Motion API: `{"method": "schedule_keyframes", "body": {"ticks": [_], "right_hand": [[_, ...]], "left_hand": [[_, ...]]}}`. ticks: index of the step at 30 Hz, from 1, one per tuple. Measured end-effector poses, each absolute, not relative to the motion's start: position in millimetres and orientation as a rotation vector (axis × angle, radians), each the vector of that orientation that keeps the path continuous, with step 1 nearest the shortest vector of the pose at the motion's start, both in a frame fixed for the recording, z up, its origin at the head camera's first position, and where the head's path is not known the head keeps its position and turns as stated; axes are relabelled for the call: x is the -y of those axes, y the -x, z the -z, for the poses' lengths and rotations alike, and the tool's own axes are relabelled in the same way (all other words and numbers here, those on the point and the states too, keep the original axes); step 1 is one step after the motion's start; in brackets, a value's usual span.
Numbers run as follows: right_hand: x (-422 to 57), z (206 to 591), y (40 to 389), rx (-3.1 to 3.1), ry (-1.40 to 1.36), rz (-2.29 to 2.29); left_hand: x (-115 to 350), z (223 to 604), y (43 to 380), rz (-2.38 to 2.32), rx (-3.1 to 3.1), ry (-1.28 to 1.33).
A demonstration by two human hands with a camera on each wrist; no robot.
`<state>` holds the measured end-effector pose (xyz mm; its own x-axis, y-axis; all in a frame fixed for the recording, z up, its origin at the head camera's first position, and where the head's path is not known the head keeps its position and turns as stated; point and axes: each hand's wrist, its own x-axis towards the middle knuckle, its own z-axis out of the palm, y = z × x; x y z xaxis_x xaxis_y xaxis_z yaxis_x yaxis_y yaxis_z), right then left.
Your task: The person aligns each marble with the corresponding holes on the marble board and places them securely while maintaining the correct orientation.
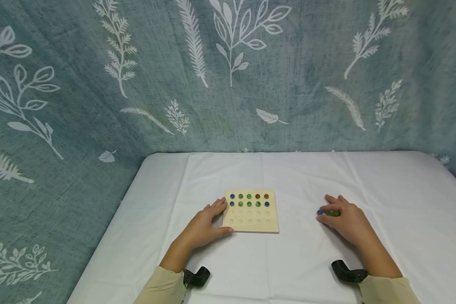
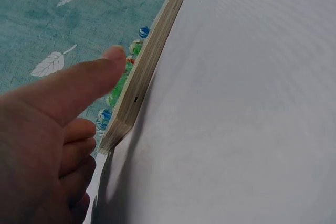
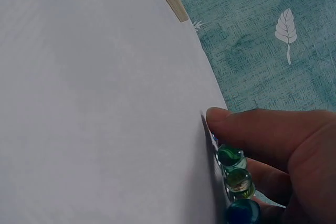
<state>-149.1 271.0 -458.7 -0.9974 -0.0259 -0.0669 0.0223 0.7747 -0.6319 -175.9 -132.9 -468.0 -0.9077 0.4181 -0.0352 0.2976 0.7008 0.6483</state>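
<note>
A light wooden board (image 1: 250, 227) with rows of round hollows lies on the white cloth, its two back rows filled with blue, green and amber marbles (image 1: 249, 204). My left hand (image 1: 205, 221) rests at the board's left side, straight fingers along that edge and thumb over the front left corner. Off to the right, my right hand (image 1: 346, 219) has thumb and index finger around a blue marble (image 1: 319, 212) at their tips. Several green marbles (image 3: 239, 180) and another blue marble (image 3: 243, 211) lie close beneath that hand, partly covered by its fingers in the head view.
White cloth (image 1: 300, 177) covers the table, with fold lines running across it. A teal curtain with white leaf prints (image 1: 220, 105) hangs behind and at the sides. Black cameras (image 1: 197, 277) are strapped to both wrists. The board's two front rows show bare hollows.
</note>
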Motion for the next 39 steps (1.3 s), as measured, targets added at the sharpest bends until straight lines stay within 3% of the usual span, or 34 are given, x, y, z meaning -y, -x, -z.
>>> {"method": "schedule_keyframes", "body": {"ticks": [29,39], "right_hand": [[-266.1,460.8,150.9,-2.938,0.001,1.069],[-224.7,445.2,164.0,-2.996,0.094,1.107]], "left_hand": [[139.6,479.4,178.9,-1.013,-2.748,-0.579],[138.4,480.7,178.9,-1.011,-2.755,-0.564]]}}
